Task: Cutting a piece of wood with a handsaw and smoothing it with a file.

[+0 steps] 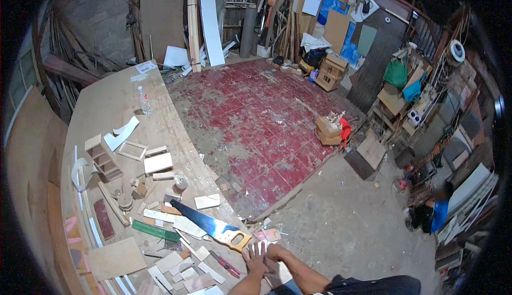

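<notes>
Silver-bladed, yellow-handled handsaw (209, 225) lies just ahead-left of the left hand (256, 260); red-handled pliers (226, 264) sit left of it. That hand spreads its fingers over a pale, flat piece (274, 274); the right hand (278, 253) curls beside it, grip hidden, can't tell what it pinches.

Cdbd box (329, 74) at far edge of red tile flr (242, 114), grn bag (396, 72) at R.

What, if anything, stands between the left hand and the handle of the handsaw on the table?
Nothing visible does: the left hand is right beside the yellow handle of the handsaw. Whether they touch, I cannot tell. The red-and-black hand tool lies left of the hand, outside that gap.
</notes>
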Demonstrator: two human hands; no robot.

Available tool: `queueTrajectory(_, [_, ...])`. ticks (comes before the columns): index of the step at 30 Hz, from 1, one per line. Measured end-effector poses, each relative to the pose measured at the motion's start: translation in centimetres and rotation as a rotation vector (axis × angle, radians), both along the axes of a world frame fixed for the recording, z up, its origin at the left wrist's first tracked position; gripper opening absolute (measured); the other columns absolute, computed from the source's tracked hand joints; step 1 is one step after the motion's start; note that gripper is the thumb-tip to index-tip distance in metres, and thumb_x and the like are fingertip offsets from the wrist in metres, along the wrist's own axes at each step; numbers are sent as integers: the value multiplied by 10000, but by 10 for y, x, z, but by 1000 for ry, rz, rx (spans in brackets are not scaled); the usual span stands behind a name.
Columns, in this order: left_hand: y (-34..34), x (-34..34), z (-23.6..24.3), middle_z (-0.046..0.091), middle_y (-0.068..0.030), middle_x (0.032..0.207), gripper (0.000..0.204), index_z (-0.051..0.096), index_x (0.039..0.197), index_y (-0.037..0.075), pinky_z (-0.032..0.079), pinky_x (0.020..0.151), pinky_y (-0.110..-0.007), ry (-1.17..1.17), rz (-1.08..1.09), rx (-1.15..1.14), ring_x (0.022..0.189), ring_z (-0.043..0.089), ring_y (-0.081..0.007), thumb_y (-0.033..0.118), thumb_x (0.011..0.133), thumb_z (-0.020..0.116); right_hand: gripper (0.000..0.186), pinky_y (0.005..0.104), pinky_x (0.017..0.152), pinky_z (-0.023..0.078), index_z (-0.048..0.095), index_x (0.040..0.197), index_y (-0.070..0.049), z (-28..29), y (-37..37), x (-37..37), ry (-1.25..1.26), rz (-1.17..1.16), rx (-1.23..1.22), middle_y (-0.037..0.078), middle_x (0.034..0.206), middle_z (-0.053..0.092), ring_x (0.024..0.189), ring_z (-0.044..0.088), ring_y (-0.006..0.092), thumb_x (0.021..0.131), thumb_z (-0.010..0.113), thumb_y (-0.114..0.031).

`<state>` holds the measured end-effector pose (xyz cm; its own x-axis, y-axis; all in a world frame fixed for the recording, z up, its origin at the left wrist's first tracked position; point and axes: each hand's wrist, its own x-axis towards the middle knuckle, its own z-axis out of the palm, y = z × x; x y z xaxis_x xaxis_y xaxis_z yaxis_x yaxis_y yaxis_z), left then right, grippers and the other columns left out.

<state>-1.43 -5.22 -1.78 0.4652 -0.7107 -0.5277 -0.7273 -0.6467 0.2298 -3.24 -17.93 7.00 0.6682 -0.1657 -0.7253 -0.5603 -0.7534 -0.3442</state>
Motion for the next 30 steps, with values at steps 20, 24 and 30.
queueTrajectory(20, [2, 7, 13, 54, -99, 1671, 1374, -20, 1601, 262, 62, 1157, -671, -79, 15, -120, 1531, 22, -358, 587, 581, 842, 327, 447, 580, 560, 700, 992, 40, -24, -1, -27, -227, -189, -30, 262, 844, 704, 695, 707, 369, 750, 535, -105])
queueTrajectory(24, [3, 3, 7, 136, -76, 1667, 803, 121, 1601, 280, 62, 1160, -645, -172, 74, -273, 1527, 104, -334, 364, 926, 548, 376, 491, 879, 533, 701, 1069, 16, 12, 19, -34, -94, -359, -138, 284, 1055, 684, 1023, 669, 421, 761, 596, -174])
queueTrajectory(30, [3, 6, -4, 76, -78, 1675, 994, 75, 1602, 322, 71, 1126, -709, -125, 136, -199, 1534, 51, -338, 417, 826, 689, 301, 512, 833, 537, 728, 985, -2, 46, 32, -30, -93, -358, -225, 267, 1013, 693, 965, 681, 422, 785, 589, -179])
